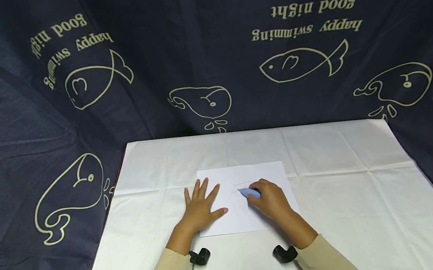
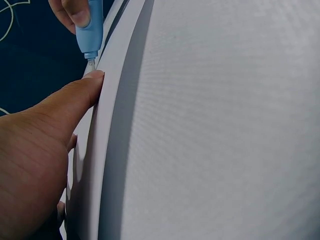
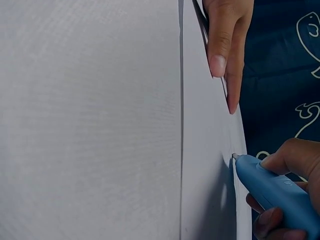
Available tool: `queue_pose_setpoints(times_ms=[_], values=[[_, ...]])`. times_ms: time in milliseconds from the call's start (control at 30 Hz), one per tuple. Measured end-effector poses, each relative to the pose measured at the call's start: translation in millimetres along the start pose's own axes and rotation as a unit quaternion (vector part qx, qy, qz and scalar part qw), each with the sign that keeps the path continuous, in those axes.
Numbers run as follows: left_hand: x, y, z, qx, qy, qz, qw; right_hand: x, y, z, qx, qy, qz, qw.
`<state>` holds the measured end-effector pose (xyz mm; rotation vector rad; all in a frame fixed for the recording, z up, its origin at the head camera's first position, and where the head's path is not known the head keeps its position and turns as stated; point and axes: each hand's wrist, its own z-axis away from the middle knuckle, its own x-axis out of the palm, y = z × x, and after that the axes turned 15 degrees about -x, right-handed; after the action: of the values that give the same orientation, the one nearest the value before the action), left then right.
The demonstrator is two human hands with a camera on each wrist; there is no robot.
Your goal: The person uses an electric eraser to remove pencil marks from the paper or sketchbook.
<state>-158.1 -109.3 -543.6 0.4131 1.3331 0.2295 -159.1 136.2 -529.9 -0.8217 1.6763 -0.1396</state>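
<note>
A sheet of white paper lies on the cloth-covered table. My left hand rests on its left part, fingers spread and straight; in the left wrist view the thumb lies along the sheet. My right hand grips a light-blue correction pen, thick-bodied with a narrow pale tip. In the right wrist view, the thumb lies on the body of the pen while fingers curl beneath. Its tip is at the paper's surface, near faint thin lines on the sheet's middle.
A white creased cloth covers the table. Behind and beside it hangs a dark blue curtain printed with fish, whales and lettering. Black camera mounts sit at the left wrist and right wrist.
</note>
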Motion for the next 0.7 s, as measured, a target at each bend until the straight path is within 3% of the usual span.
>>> queue_pose_setpoints(times_ms=[400,700], values=[[-2.2,2.4,1.2,-0.002,-0.005,0.004,1.0000,6.7,-6.5,-0.9,-0.017,-0.011,-0.015,1.000],[-0.8,1.0,0.1,-0.002,0.000,-0.002,1.0000,-1.8,2.5,0.5,-0.004,-0.004,0.006,1.000]])
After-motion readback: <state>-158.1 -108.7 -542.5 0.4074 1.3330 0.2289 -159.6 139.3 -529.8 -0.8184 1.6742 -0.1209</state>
